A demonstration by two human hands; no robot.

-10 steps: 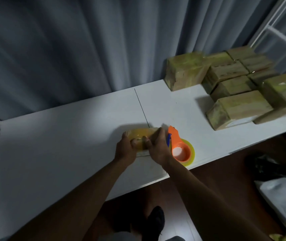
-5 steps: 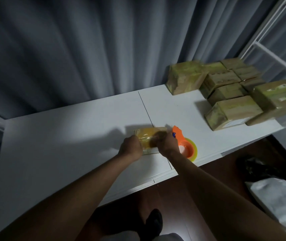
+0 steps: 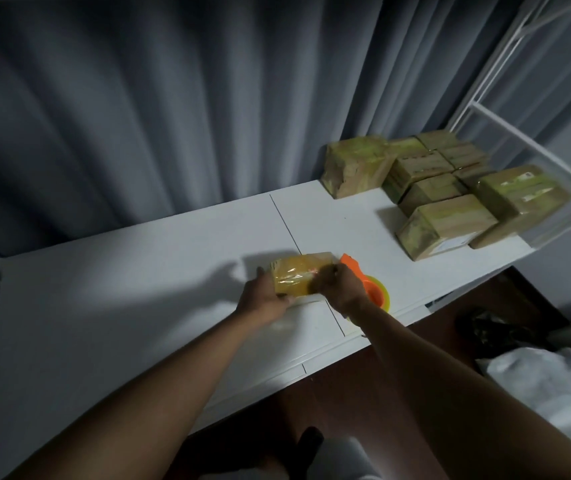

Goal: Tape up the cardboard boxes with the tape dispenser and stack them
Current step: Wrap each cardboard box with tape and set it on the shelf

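A small cardboard box (image 3: 294, 276) wrapped in glossy yellowish tape sits on the white table (image 3: 138, 289) near its front edge. My left hand (image 3: 264, 299) holds the box's left end, fingers along the side and thumb at the front. My right hand (image 3: 341, 287) is curled over the box's right end and hides it. The orange tape dispenser (image 3: 376, 293) with its yellow-green roll lies on the table just right of my right hand; whether the two touch is unclear.
Several taped cardboard boxes (image 3: 445, 220) are grouped at the table's far right, by a white metal rack (image 3: 519, 133). A grey curtain (image 3: 173, 116) hangs behind the table. On the floor to the right lie a dark bag (image 3: 492, 332) and a white bag (image 3: 547, 379).
My left hand has slid from the top of the box to its left end. My right hand stays on the right end, and the dispenser has not moved.
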